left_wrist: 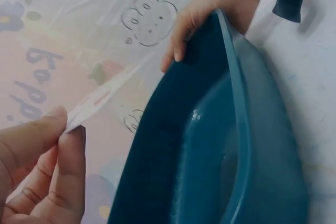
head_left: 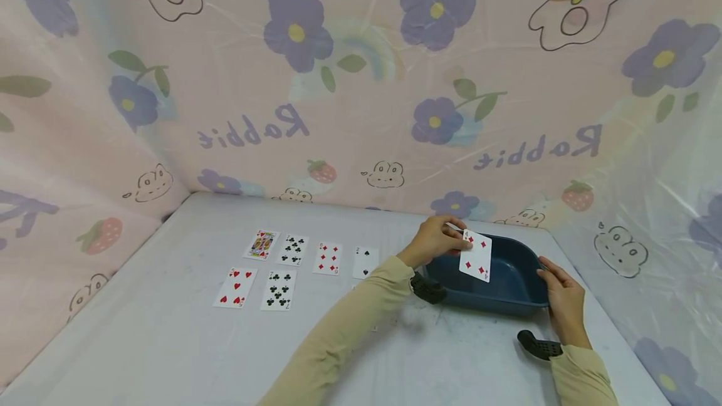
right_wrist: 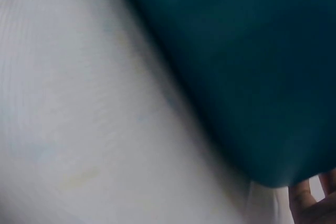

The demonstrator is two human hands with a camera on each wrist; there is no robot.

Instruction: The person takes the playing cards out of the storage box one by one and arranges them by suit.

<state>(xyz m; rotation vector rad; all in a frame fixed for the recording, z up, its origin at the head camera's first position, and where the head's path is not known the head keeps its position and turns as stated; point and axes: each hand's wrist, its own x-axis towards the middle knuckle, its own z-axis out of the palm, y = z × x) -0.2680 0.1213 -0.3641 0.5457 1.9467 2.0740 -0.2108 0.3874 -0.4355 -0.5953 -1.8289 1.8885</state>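
My left hand (head_left: pixel 434 240) pinches a four of diamonds playing card (head_left: pixel 476 255) between thumb and fingers, holding it above the dark blue basin (head_left: pixel 491 301). In the left wrist view the card (left_wrist: pixel 100 97) appears almost edge-on, beside the basin's rim. My right hand (head_left: pixel 566 302) grips the basin at its right end, with fingertips (left_wrist: pixel 179 51) over the rim. From the right wrist, the basin's outer wall (right_wrist: pixel 247 77) fills much of the view, and only part of the hand (right_wrist: pixel 315 205) shows at the lower corner.
Face-up cards lie in rows on the white table left of the basin, among them a king of hearts (head_left: pixel 262 245), a six of diamonds (head_left: pixel 328 259) and a five of hearts (head_left: pixel 235 288). My left forearm partly covers others. A patterned curtain (head_left: pixel 350 111) stands behind.
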